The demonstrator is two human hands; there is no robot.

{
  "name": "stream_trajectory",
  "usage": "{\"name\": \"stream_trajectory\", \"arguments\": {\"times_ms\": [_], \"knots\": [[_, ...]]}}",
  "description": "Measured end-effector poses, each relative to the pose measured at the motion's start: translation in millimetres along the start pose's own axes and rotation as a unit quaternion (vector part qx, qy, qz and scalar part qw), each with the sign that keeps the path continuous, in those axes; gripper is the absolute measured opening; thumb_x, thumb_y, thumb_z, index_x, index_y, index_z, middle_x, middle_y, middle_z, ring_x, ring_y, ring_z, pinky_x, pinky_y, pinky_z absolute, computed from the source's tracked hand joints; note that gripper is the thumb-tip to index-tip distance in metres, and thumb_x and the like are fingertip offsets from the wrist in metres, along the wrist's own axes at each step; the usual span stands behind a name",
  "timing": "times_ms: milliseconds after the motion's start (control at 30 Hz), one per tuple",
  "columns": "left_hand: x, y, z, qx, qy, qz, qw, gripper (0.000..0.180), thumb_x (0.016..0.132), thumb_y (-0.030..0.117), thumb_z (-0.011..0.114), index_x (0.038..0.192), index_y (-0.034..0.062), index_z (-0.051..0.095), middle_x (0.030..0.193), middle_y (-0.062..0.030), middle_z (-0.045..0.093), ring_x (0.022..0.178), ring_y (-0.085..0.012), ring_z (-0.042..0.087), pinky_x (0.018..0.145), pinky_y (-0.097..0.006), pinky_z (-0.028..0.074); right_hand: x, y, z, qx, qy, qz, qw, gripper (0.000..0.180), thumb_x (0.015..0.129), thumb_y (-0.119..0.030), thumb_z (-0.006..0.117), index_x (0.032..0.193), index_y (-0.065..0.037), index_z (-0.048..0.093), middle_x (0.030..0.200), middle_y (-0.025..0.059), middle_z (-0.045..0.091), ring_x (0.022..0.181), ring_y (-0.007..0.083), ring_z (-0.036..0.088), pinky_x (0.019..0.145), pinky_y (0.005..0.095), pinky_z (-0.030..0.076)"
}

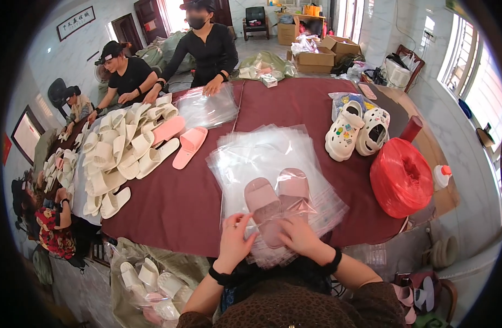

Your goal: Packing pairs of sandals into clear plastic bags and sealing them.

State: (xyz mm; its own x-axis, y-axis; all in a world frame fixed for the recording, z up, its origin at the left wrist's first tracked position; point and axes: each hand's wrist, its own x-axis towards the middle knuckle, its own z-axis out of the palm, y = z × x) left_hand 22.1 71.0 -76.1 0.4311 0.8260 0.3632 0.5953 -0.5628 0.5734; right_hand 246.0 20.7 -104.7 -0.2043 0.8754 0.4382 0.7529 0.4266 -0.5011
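The left hand [237,240] is positioned at the near left of the work, thumb and fingers apart. The right hand [301,236] is positioned at the near right, its bent fingers against clear plastic; whether thumb and fingers close on the film cannot be told. Each wrist carries a black band [333,261].

Between and ahead of the hands, a pair of dusty-pink slippers [262,198] lies side by side, toe ends directed away from the person. Glossy clear film covers the pair; the near ends are partly hidden by glare and the right hand. The pair rests on a fanned stack of clear bags [251,145].

The stack lies on a table [163,210] covered in burgundy cloth. To the right: white clogs [344,133] with colored charms, a red roll of plastic twine [401,180] and a bottle [441,177] with a red cap. To the left: a heap of cream slippers [103,156], with two pink slippers [191,143] at its right edge.

Beyond the table's far side, a standing co-worker [210,52] has one hand on a second bag stack [207,113].
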Motion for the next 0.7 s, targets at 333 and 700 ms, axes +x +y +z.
{"name": "stream_trajectory", "arguments": {"times_ms": [333, 700], "knots": [[-25, -28, 7, -0.023, -0.084, -0.163, 0.983, 0.069, 0.080, 0.020, 0.074, 0.142, 0.0143, 0.045, 0.082, -0.0131, 0.061, 0.073, -0.0335, 0.063, 0.069, -0.044, 0.051, -36, 42, -59, -0.183, 0.038, 0.195, 0.963, 0.064, 0.075, -0.024, 0.077, 0.133, -0.013, 0.051, 0.100, 0.0128, 0.061, 0.090, 0.0329, 0.059, 0.075, 0.0435, 0.052], [72, -15, -76, -0.303, -0.073, -0.167, 0.935, 0.040, 0.086, 0.010, 0.064, 0.126, 0.0069, 0.062, 0.068, 0.0022, 0.057, 0.057, -0.0068, 0.053, 0.053, -0.022, 0.042, 68, 66, -103, 0.361, 0.099, 0.255, 0.892, 0.032, 0.085, -0.008, 0.058, 0.116, -0.002, 0.065, 0.073, -0.0073, 0.052, 0.061, 0.0032, 0.044, 0.055, 0.0199, 0.036]]}}
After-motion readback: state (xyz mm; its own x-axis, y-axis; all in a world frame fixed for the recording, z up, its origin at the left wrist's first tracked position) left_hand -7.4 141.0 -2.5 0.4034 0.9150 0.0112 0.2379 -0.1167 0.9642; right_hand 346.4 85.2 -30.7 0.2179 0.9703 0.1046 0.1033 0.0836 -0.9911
